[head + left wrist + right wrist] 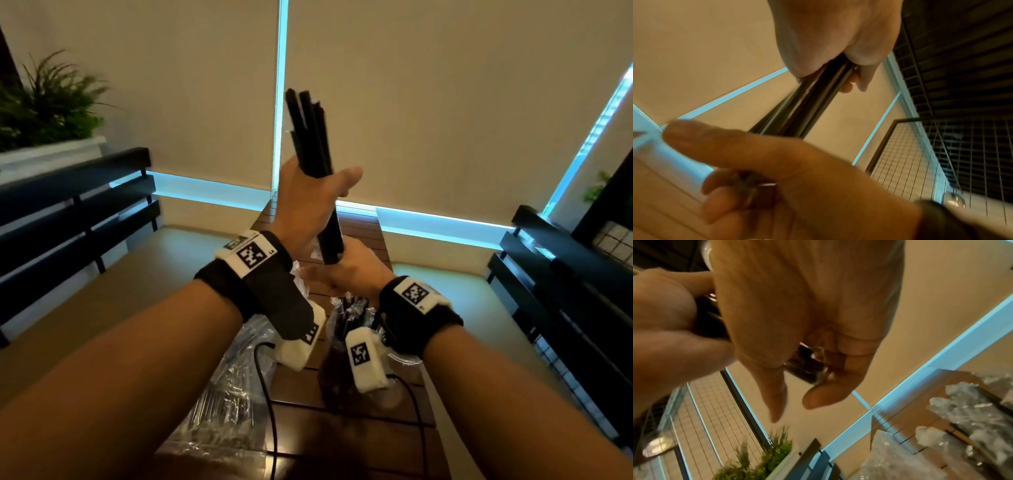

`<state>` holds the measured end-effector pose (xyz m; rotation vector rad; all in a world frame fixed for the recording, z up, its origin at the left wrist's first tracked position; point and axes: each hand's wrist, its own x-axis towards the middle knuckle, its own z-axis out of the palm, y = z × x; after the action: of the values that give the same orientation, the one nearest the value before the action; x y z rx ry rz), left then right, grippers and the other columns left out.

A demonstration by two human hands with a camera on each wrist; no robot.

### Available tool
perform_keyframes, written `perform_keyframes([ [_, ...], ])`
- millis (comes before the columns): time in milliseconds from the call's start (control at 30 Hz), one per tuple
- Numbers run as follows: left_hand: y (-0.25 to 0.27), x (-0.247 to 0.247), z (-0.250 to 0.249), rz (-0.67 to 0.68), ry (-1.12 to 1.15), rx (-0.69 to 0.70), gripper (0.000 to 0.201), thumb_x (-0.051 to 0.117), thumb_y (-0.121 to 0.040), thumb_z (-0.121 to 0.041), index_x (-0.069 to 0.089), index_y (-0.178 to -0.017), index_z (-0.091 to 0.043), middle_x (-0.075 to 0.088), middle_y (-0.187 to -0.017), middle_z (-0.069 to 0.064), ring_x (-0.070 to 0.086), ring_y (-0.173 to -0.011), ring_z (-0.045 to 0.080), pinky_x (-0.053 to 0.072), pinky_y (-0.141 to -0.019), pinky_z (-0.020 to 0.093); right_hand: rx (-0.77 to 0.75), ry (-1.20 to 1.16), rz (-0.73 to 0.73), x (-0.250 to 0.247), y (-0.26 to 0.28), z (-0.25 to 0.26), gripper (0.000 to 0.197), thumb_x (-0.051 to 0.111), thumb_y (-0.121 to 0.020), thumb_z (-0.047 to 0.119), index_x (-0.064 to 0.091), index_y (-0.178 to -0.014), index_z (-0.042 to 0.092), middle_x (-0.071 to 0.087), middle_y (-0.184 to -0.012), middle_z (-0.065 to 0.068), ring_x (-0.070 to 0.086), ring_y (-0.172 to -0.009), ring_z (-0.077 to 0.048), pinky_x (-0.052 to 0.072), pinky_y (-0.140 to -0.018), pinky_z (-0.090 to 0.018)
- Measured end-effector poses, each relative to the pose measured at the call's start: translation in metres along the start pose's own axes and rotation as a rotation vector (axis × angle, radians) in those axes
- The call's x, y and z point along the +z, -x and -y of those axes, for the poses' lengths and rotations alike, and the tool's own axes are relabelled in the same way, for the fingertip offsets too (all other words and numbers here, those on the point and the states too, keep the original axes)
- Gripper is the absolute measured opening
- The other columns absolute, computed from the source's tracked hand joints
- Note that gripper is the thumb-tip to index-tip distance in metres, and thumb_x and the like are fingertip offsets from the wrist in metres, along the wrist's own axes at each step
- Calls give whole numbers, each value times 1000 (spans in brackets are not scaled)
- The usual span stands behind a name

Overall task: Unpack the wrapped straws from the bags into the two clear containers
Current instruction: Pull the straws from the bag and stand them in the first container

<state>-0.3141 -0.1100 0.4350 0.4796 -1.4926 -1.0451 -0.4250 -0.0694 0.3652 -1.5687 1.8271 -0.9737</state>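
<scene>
A bundle of black straws (310, 137) stands nearly upright above the table. My left hand (318, 192) grips it around the middle; the left wrist view shows my palm wrapped round the straws (803, 110). My right hand (342, 267) holds the bundle's lower end, its fingers curled round the straws (805, 366). Below my right wrist a clear container (330, 370) holds wrapped straws. A second clear container (402, 361) beside it is mostly hidden by the wrist camera. A clear plastic bag (226, 394) with straws lies at the table's left.
The narrow slatted wooden table (359, 445) has black benches on its left (68, 212) and right (565, 274). Crumpled plastic (962, 410) lies on the table. Black cables (267, 394) run from my wrists across it. A potted plant (44, 102) stands far left.
</scene>
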Motion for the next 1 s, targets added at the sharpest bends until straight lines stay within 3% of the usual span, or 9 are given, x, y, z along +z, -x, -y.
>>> perform_keyframes([
  [100, 8, 13, 1, 72, -86, 21, 36, 79, -79, -19, 44, -70, -14, 46, -61, -6, 50, -58, 9, 50, -63, 28, -21, 8, -83, -6, -3, -5, 27, 82, -72, 29, 64, -89, 17, 67, -73, 2, 63, -61, -14, 56, -62, -32],
  [167, 11, 17, 6, 105, -82, 6, 36, 79, -79, -18, 44, -68, -13, 46, -60, -6, 49, -58, 11, 51, -64, 30, -24, 8, -107, -10, -1, -14, 33, 81, -68, 30, 63, -94, 21, 69, -82, 1, 67, -74, -20, 59, -74, -43],
  [233, 14, 17, 13, 114, -83, -11, 37, 76, -81, -14, 42, -67, -13, 43, -59, -3, 46, -58, 14, 48, -63, 33, -4, 48, -74, -14, 6, -23, 59, 84, -66, 32, 55, -117, 25, 68, -99, 0, 67, -91, -22, 56, -84, -47],
  [333, 14, 6, 34, 18, -108, -49, 38, 73, -84, -11, 40, -66, -17, 39, -59, -4, 42, -56, 12, 41, -58, 30, 64, 253, -103, -22, 20, -48, 118, 89, -58, 49, 20, -150, 25, 50, -141, -5, 50, -128, -25, 45, -103, -42],
  [500, 34, -6, 91, -5, -239, -191, 39, 75, -85, -19, 39, -68, -20, 40, -62, -4, 41, -57, 12, 40, -59, 31, 295, 442, 51, -7, 34, -107, 151, 89, -47, 61, -14, -154, 32, 21, -158, -13, 31, -142, -34, 34, -114, -48],
  [633, 56, 2, 119, 51, -179, -238, 36, 77, -79, -28, 44, -67, -21, 46, -64, -2, 47, -61, 15, 44, -63, 35, 258, 301, -14, 13, 26, -130, 146, 91, -52, 51, -12, -154, 33, 26, -158, -10, 35, -141, -29, 37, -110, -42],
  [800, 45, 18, 126, -25, -11, -304, 33, 80, -77, -33, 50, -75, -18, 50, -71, -1, 55, -71, 15, 52, -74, 40, 141, 404, -143, 18, 11, -134, 108, 83, -68, 44, 18, -151, 20, 51, -139, -10, 52, -126, -28, 44, -97, -35],
  [900, 44, 29, 133, -46, 29, -338, 31, 79, -81, -30, 50, -77, -19, 50, -76, -3, 57, -75, 13, 53, -79, 38, 89, 566, -121, 20, 5, -135, 84, 73, -72, 51, 28, -140, 26, 67, -117, -2, 65, -104, -26, 54, -86, -40],
  [1000, 50, 33, 148, -56, 42, -362, 28, 80, -81, -27, 52, -76, -26, 52, -75, -5, 58, -76, 14, 53, -77, 36, 97, 494, -45, 16, 0, -137, 78, 72, -74, 44, 30, -137, 27, 69, -112, -2, 67, -100, -25, 56, -85, -43],
])
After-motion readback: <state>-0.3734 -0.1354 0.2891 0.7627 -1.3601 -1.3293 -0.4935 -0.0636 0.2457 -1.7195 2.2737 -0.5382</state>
